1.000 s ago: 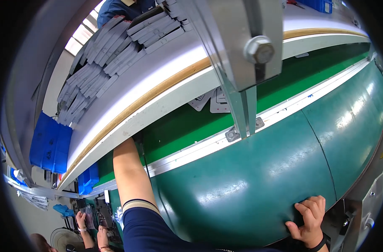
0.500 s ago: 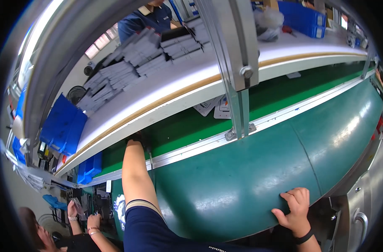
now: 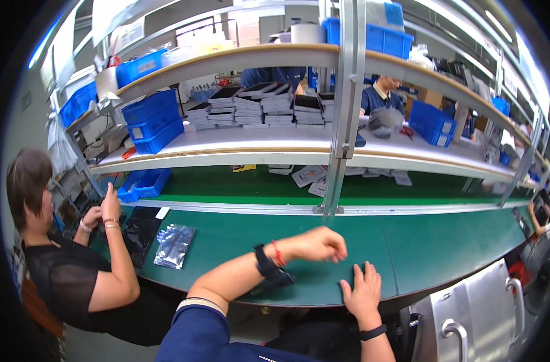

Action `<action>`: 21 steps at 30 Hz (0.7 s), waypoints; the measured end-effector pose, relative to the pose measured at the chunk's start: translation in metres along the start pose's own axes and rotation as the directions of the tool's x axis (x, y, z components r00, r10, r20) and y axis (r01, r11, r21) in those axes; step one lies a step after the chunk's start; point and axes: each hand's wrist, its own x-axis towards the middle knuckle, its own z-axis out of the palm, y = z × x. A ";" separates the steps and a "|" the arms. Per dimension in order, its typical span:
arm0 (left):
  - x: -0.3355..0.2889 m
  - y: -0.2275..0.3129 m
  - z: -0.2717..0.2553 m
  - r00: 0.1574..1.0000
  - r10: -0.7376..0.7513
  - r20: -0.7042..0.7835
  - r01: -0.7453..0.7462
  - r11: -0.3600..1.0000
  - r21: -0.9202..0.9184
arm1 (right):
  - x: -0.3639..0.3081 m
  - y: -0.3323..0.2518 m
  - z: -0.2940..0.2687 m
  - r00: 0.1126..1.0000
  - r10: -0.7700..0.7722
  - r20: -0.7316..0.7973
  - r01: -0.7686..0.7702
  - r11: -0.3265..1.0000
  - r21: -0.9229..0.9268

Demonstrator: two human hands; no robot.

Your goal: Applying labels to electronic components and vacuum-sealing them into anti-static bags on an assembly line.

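My left hand [image 3: 323, 244] hangs over the green work surface [image 3: 227, 241], its fingers loosely curled downward with nothing seen in them. A black strap and a red cord circle that wrist, and a dark flat piece [image 3: 276, 281] shows under the forearm, partly hidden. My right hand [image 3: 362, 291] rests on the surface near its front edge, fingers spread, beside and a little nearer than the left. Left of my arm lies a shiny silver bag [image 3: 174, 246], and past it a black plastic sheet or bag [image 3: 140, 232].
Beyond a metal rail, a lower green shelf holds blue bins [image 3: 151, 183] and white printed cards [image 3: 310, 175]. Stacked white boxes [image 3: 249, 111] stand on the shelf above, behind a metal post [image 3: 346, 90]. A co-worker [image 3: 76, 265] works at left; a steel cabinet [image 3: 462, 314] stands front right.
My left hand has come back from under the shelf to above the work surface. The view has swung up and left, showing more shelves and the silver bag. My right hand stays on the surface.
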 end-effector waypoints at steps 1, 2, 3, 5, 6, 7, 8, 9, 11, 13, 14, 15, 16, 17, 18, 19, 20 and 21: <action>0.011 0.000 0.017 0.997 0.056 0.053 -0.053 0.997 -0.055 | 0.000 -0.002 0.003 1.000 0.006 0.014 -0.006 1.000 -0.002; 0.027 0.005 0.033 0.992 0.084 0.099 -0.070 0.989 -0.132 | -0.002 0.001 0.004 1.000 -0.013 0.011 0.013 1.000 0.009; 0.042 0.007 0.046 0.986 0.086 0.142 -0.048 0.967 -0.250 | -0.002 0.004 0.003 1.000 -0.027 0.007 0.027 0.999 0.020; 0.077 -0.012 0.057 0.985 -0.014 0.172 0.093 0.881 -0.465 | 0.000 0.002 -0.001 0.999 0.008 0.044 -0.008 1.000 0.009; 0.089 -0.024 0.059 0.985 -0.091 0.147 0.158 0.818 -0.553 | -0.001 0.002 0.001 0.999 -0.010 0.033 0.010 1.000 0.001; 0.103 -0.051 0.060 0.982 -0.116 0.152 0.189 0.717 -0.671 | -0.001 0.003 0.003 1.000 -0.019 0.023 0.020 1.000 -0.009; 0.108 -0.080 0.064 0.985 -0.120 0.124 0.173 0.661 -0.730 | -0.002 0.001 0.003 1.000 -0.018 0.012 0.018 0.999 -0.034; 0.111 -0.097 0.063 0.987 -0.129 0.098 0.156 0.600 -0.784 | -0.002 0.000 0.001 1.000 -0.016 0.002 0.016 0.998 -0.059; 0.105 -0.090 0.054 0.986 -0.100 0.132 0.166 0.551 -0.818 | -0.004 0.003 0.003 1.000 -0.006 0.012 0.006 1.000 -0.017; 0.105 -0.089 0.052 0.984 -0.093 0.151 0.177 0.482 -0.858 | -0.002 0.003 -0.003 1.000 0.009 0.008 -0.009 1.000 -0.008; 0.107 -0.091 0.052 0.984 -0.076 0.160 0.176 0.494 -0.851 | -0.001 0.003 -0.004 1.000 0.021 0.011 -0.021 1.000 -0.006; 0.109 -0.092 0.052 0.984 -0.059 0.167 0.174 0.505 -0.846 | 0.000 0.002 -0.005 0.999 0.036 0.022 -0.036 0.999 -0.010; 0.112 -0.091 0.053 0.984 -0.063 0.166 0.175 0.500 -0.848 | 0.001 0.004 -0.007 0.998 0.050 0.033 -0.049 0.999 -0.018; 0.111 -0.090 0.052 0.983 -0.063 0.173 0.182 0.495 -0.850 | 0.002 0.003 -0.007 0.998 0.057 0.038 -0.056 0.998 -0.021; 0.109 -0.089 0.051 0.982 -0.095 0.161 0.187 0.490 -0.851 | 0.002 0.001 -0.008 0.999 0.042 0.022 -0.041 0.999 -0.024; 0.108 -0.088 0.048 0.981 -0.122 0.150 0.191 0.490 -0.851 | 0.003 0.000 -0.007 1.000 0.026 0.000 -0.026 0.999 -0.032; 0.109 -0.091 0.048 0.982 -0.116 0.146 0.185 0.498 -0.847 | 0.003 0.000 -0.007 0.999 0.032 0.002 -0.032 0.999 -0.029; 0.109 -0.092 0.050 0.982 -0.110 0.152 0.187 0.498 -0.847 | 0.002 0.000 -0.006 0.999 0.036 0.000 -0.036 0.999 -0.036</action>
